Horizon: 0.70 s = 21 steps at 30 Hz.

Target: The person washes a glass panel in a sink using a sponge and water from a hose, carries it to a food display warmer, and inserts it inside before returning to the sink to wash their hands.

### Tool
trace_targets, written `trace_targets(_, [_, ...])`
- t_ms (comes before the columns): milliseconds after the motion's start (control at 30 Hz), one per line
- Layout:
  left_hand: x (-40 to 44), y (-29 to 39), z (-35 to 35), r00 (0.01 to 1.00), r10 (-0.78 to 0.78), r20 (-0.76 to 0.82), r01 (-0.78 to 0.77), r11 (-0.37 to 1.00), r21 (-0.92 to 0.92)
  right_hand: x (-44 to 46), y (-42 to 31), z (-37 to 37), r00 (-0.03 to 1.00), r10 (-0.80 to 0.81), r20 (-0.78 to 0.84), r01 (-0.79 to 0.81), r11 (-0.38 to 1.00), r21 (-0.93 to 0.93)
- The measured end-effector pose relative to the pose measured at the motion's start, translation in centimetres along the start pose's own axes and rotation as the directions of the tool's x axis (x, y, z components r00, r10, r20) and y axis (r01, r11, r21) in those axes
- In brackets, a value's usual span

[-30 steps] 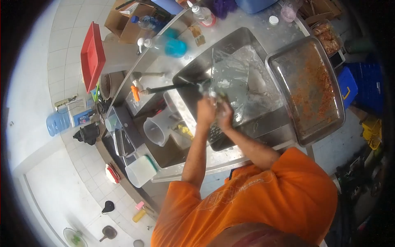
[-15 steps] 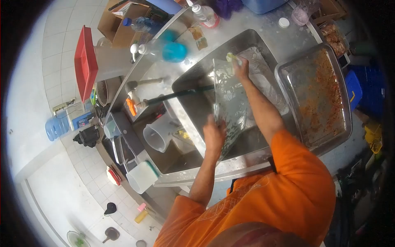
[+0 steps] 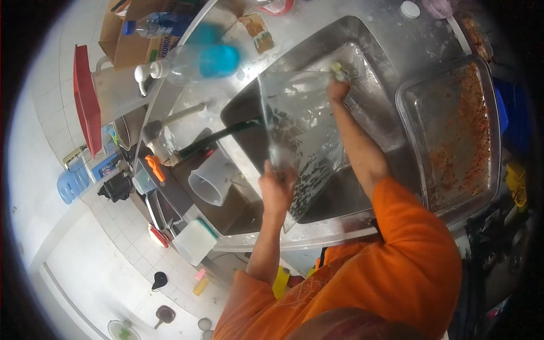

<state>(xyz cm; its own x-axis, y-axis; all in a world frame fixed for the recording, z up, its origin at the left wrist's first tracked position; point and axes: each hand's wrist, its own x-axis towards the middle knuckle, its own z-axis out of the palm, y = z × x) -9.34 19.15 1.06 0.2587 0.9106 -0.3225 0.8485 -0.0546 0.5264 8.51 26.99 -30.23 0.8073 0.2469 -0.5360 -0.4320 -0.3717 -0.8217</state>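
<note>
My left hand (image 3: 277,187) is closed on the left edge of a large clear panel (image 3: 309,127), tilted over the sink (image 3: 391,85) and streaked with suds. I cannot tell whether it is a lid or a plain sheet. At its upper right, my right hand (image 3: 339,90) grips a pale yellow-green sponge (image 3: 339,70). The fingers are partly hidden and slightly blurred. From the left, a tap with a dark hose (image 3: 221,139) reaches toward the panel. The sink bottom shows through and around it.
Right of the sink lies a metal tray (image 3: 419,136) with orange-brown food residue. A pump bottle with blue liquid (image 3: 218,61) stands on the steel counter. A clear jug (image 3: 211,184) sits in the left basin, near an upright white container (image 3: 192,242).
The sponge hand has moved from the panel's top edge to its upper right corner. The panel has shifted left in view with my left hand. The camera view has also shifted.
</note>
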Motion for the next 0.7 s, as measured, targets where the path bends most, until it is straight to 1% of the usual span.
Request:
trace_targets(33, [0.3,0.2,-0.2,1.0,-0.009,0.004,0.009,1.0,-0.024,-0.9,0.0,0.6,0.999,-0.021,-0.05,0.017,0.996,-0.086])
trace_targets(67, [0.5,0.3,-0.4,1.0,-0.016,0.005,0.016,0.999,-0.047,-4.6,-3.3,-0.3,0.991,-0.085,0.107,0.094,0.992,-0.084])
trace_targets(100, [0.7,-0.3,-0.1,1.0,0.01,-0.002,-0.01,0.999,-0.041,-9.9,-7.4,-1.9,0.953,-0.156,0.258,0.177,0.982,-0.06])
trace_targets(133, [0.9,-1.5,0.3,0.999,0.041,-0.015,-0.041,0.998,-0.037,-14.7,-8.4,-3.0,0.911,-0.375,0.172,0.362,0.926,0.102])
trace_targets(167, [1.1,-2.5,0.4,0.997,0.073,-0.029,-0.074,0.997,-0.026,-18.3,-8.9,-3.9,0.826,-0.561,0.051,0.534,0.809,0.247])
trace_targets(233, [1.6,-3.4,0.2,0.999,-0.037,-0.009,0.036,0.992,-0.118,-17.6,-6.2,-6.2,0.846,-0.484,0.225,0.409,0.859,0.307])
trace_targets(267, [1.5,-3.5,0.1,0.995,-0.096,0.007,0.096,0.981,-0.167,-17.1,-5.6,-6.6,0.942,-0.135,0.307,0.04,0.955,0.294])
trace_targets(300, [1.5,-3.5,0.0,0.998,-0.066,0.012,0.067,0.986,-0.152,-16.0,-6.7,-6.0,0.955,-0.104,0.279,0.031,0.967,0.253])
trace_targets(333, [1.1,-3.3,0.1,0.998,-0.063,0.016,0.064,0.982,-0.178,-14.6,-8.9,-5.5,0.967,-0.066,0.246,0.015,0.979,0.204])
trace_targets(400, [1.6,-2.6,0.6,0.999,-0.046,0.016,0.048,0.972,-0.231,-16.2,-8.8,-4.0,0.935,-0.235,0.264,0.197,0.967,0.164])
trace_targets(433, [1.8,-2.9,0.7,1.0,0.013,0.027,-0.009,0.987,-0.162,-20.0,-7.1,-4.3,0.852,-0.415,0.319,0.378,0.91,0.173])
trace_targets(467, [2.1,-3.5,0.7,0.997,0.071,0.044,-0.067,0.994,-0.089,-22.8,-8.2,-5.9,0.619,-0.757,0.21,0.702,0.653,0.284])
trace_targets(500, [2.3,-3.8,0.4,0.989,0.131,0.062,-0.13,0.991,-0.015,-22.7,-7.2,-6.0,0.728,-0.662,0.18,0.605,0.743,0.286])
trace_targets(533, [2.6,-3.9,0.2,0.986,0.166,0.01,-0.166,0.986,-0.014,-21.8,-4.9,-5.9,0.818,-0.556,0.146,0.499,0.813,0.299])
trace_targets(600, [2.7,-3.8,0.8,0.969,0.232,-0.091,-0.234,0.972,-0.019,-18.4,-0.8,-6.5,0.946,-0.312,0.091,0.267,0.906,0.327])
trace_targets(633, [2.3,-3.5,1.4,0.987,0.124,-0.103,-0.138,0.979,-0.147,-12.4,0.2,-7.0,0.961,-0.225,0.16,0.217,0.974,0.066])
trace_targets(667, [2.1,-2.4,1.1,0.996,0.067,-0.054,-0.073,0.989,-0.126,-6.3,1.2,-7.5,0.965,-0.136,0.226,0.184,0.961,-0.205])
trace_targets(700, [2.0,-0.7,0.3,1.0,0.008,-0.006,-0.009,0.995,-0.098,0.0,6.7,-5.0,0.973,-0.222,0.068,0.231,0.954,-0.193])
